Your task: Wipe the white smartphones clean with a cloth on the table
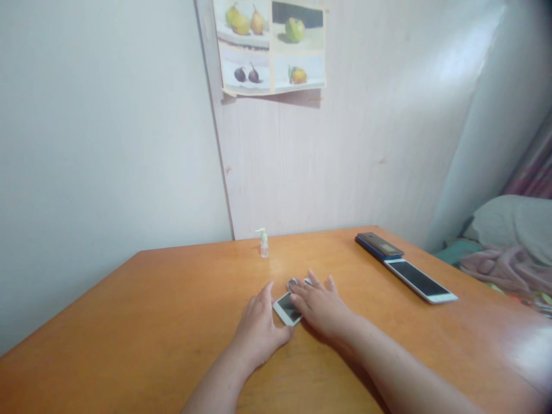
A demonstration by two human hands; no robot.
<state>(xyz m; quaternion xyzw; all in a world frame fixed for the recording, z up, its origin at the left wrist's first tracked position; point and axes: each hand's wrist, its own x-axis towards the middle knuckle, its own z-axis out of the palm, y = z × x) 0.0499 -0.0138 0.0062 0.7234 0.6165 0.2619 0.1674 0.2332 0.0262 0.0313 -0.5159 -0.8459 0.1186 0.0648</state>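
Observation:
A white-framed smartphone lies face up on the wooden table, its dark screen partly covered. My left hand grips it from the left, thumb at the near corner and fingers along the far left edge. Stretched out flat, the fingers of my right hand rest over the right and far part of the phone. A small grey-and-white piece peeks out past those fingertips; whether it is a cloth or something else I cannot tell. Beyond the hands stands a small clear pump bottle with a pale green top.
To the right on the table lie a larger white tablet with a dark screen and a dark flat case with a blue edge. Fruit pictures hang on the wall behind. Crumpled bedding is beyond the table's right edge.

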